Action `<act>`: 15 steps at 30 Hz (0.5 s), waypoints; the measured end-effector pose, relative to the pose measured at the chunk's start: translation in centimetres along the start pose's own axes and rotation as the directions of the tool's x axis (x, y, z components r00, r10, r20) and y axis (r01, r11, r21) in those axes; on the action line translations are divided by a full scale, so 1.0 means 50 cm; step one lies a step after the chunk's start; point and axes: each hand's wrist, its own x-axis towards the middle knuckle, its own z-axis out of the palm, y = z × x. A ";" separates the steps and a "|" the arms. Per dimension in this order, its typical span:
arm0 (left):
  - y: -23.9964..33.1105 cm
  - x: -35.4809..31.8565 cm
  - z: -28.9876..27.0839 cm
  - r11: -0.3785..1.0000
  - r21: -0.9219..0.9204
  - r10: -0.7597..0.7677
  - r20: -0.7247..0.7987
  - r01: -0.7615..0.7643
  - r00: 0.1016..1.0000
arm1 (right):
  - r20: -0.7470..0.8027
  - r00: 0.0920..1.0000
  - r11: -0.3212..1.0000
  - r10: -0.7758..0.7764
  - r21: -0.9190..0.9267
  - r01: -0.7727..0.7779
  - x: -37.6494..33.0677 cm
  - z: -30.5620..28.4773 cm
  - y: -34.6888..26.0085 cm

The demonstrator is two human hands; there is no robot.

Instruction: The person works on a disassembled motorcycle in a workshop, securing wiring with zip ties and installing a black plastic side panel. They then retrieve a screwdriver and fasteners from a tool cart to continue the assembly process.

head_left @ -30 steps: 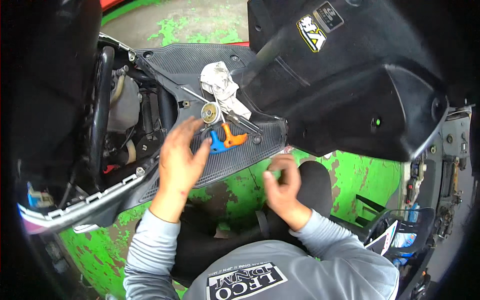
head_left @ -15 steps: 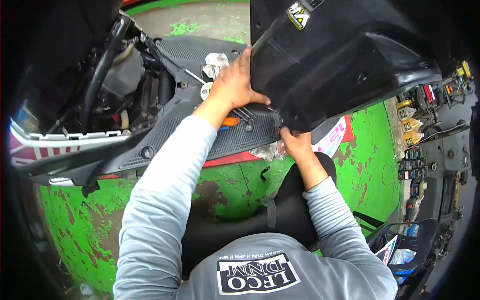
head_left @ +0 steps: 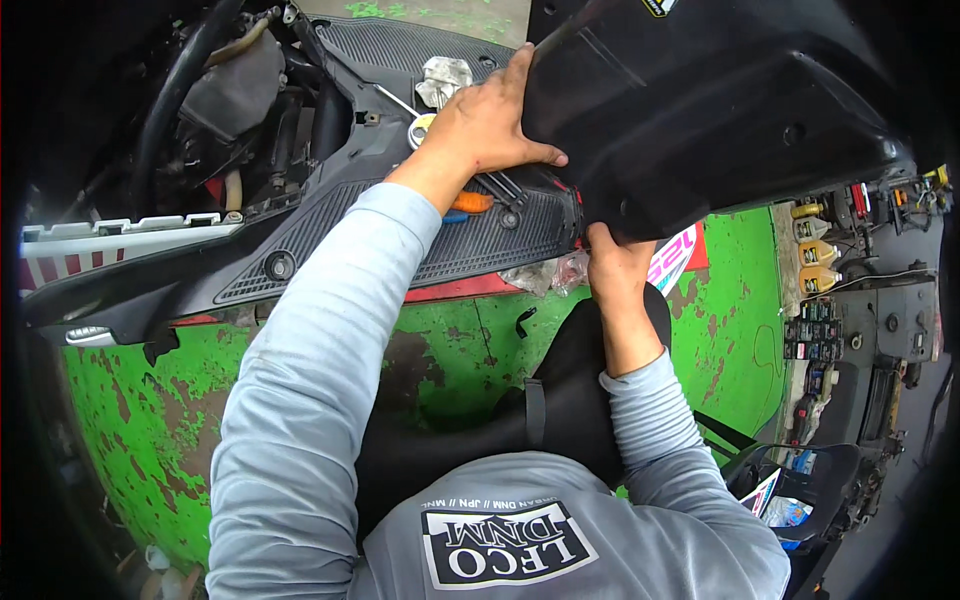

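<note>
A big black plastic scooter body panel (head_left: 720, 110) fills the upper right. My left hand (head_left: 487, 125) presses flat against its left edge, fingers spread and thumb pointing right. My right hand (head_left: 612, 265) grips the panel's lower edge from underneath. Under my left hand lies the ribbed black footboard (head_left: 380, 250) of the scooter. On it sit an orange-handled tool (head_left: 470, 202), a blue piece (head_left: 455, 216), a crumpled white rag (head_left: 444, 80) and a small round tin (head_left: 420, 128), mostly covered by my wrist.
The scooter's exposed frame, hoses and wiring (head_left: 240, 110) are at the upper left, with a white and red side trim (head_left: 120, 235) below. The floor is worn green paint (head_left: 450, 340). Shelves with bottles and small parts (head_left: 840, 300) stand at the right.
My left hand left the tools on the footboard and moved up onto the panel's edge. My right hand rose from my lap to the panel's lower edge. The view leaned closer.
</note>
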 end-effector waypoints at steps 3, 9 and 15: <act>-0.004 0.003 0.005 0.999 -0.031 0.039 -0.023 -0.040 0.999 | -0.051 0.998 1.000 0.026 0.011 -0.026 -0.005 0.009 -0.008; -0.012 0.000 -0.003 0.999 -0.026 0.030 -0.055 -0.032 0.998 | -0.066 0.992 0.985 0.110 -0.127 -0.118 -0.004 0.007 -0.029; -0.006 -0.005 0.001 0.998 -0.008 0.055 -0.113 -0.056 0.992 | -0.013 0.992 0.951 0.127 -0.284 -0.125 -0.005 -0.013 -0.029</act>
